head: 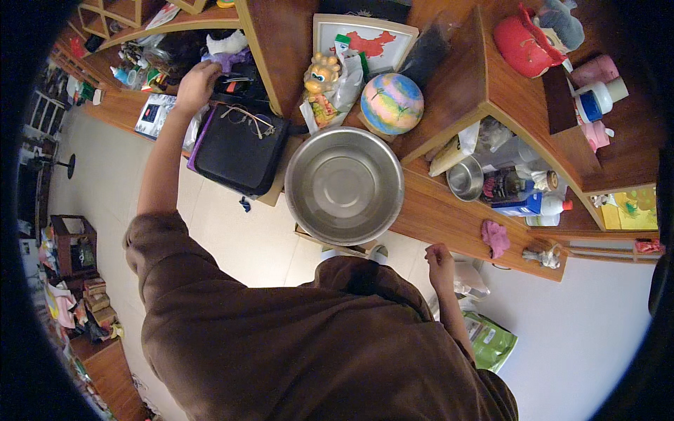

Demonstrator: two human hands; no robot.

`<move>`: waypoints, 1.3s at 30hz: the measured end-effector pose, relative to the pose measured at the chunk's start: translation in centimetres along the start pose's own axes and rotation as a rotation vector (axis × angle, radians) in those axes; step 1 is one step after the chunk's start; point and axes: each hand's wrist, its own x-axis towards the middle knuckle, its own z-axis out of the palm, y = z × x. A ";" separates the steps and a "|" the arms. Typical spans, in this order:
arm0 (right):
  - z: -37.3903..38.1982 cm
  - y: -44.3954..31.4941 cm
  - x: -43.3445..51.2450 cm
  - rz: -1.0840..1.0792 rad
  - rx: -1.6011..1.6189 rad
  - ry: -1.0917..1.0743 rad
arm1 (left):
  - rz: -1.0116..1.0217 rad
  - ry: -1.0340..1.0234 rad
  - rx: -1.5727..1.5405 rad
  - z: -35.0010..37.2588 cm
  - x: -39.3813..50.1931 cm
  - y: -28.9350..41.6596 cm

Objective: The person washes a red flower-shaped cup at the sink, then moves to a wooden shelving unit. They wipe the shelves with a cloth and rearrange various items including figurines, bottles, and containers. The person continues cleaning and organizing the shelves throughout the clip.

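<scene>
My left hand [197,87] reaches into a shelf compartment at the upper left. Its fingertips are at a purple soft item [226,60] with a white fluffy item [226,42] behind it; whether they grip it is hidden. Below that hand lies a black case [237,152] with wire-rimmed eyeglasses [250,118] on top. My right hand [439,263] hangs low beside my body, fingers curled, with nothing visible in it. A wide stainless steel basin [345,184] stands before me between the two hands, and no contents show in it.
Behind the basin are a painted ball [392,103], a cartoon figurine [321,84] and a framed map [368,44]. To the right, a small metal bowl [465,178] and bottles fill a shelf. A pink cloth [495,238] lies on the wooden ledge [442,218]. A green bag [489,342] stands at lower right.
</scene>
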 end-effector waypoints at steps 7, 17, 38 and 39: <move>0.3 0.4 0.3 0.027 -0.004 -0.031 | -0.124 -0.035 -0.207 -2.2 -4.6 7.1; 1.9 -2.5 1.5 -0.085 -0.092 -0.081 | 0.161 -0.221 0.534 7.2 -1.0 10.5; -1.8 0.8 -2.7 0.129 0.012 0.213 | 0.044 0.415 0.144 3.9 -5.1 13.9; -2.1 1.2 -2.9 0.132 0.011 0.225 | 0.039 0.472 0.092 3.7 -5.3 15.0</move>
